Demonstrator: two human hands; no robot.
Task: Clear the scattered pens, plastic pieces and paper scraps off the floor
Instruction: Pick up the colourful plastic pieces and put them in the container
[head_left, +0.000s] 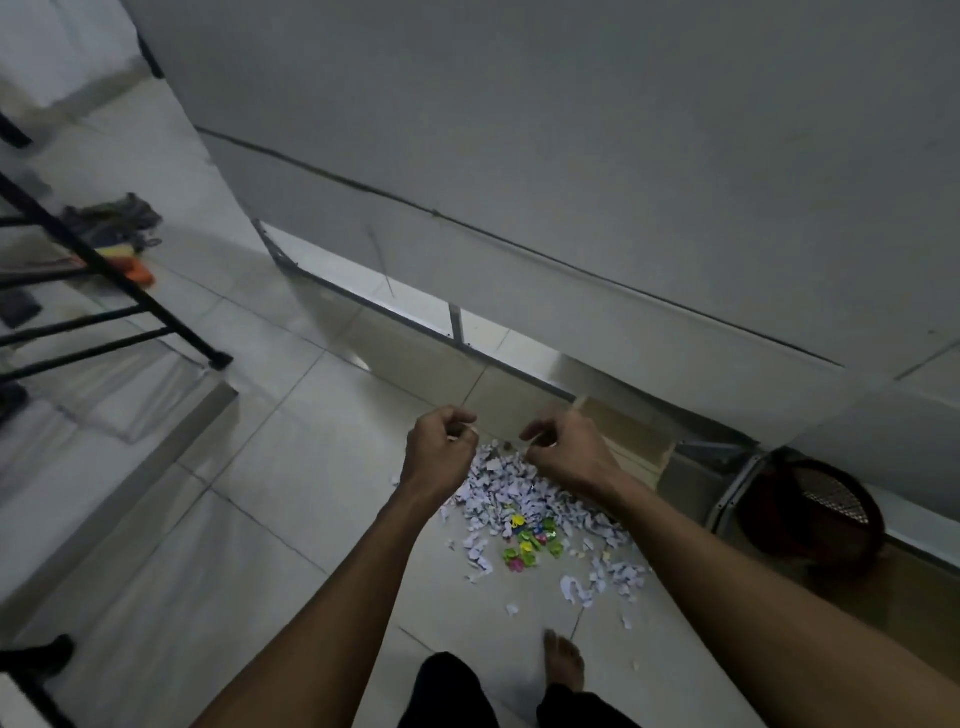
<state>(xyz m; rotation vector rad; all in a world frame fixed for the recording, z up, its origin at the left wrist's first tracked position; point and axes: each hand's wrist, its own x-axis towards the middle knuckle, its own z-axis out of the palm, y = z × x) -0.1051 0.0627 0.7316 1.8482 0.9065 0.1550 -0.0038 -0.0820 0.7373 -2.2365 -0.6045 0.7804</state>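
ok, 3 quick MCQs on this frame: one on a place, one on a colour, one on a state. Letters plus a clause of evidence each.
1. Where does the dark red basket stand relative to the paper scraps?
A. to their right, by the wall
B. to their left, by the black rack
C. on top of them

2. What colours are the plastic pieces in the pile?
A. all black
B. green, yellow and pink
C. all white

3. How are the left hand and right hand held?
A. flat on the tiles
B. fingers curled, raised over the pile
C. hanging at the sides

Answers: 1 A, the basket sits at the right edge, under the wall panel. 2 B, bright mixed bits lie among the white scraps. 3 B, both show curled fingers above the heap's far end; what each grip holds is too small to tell.
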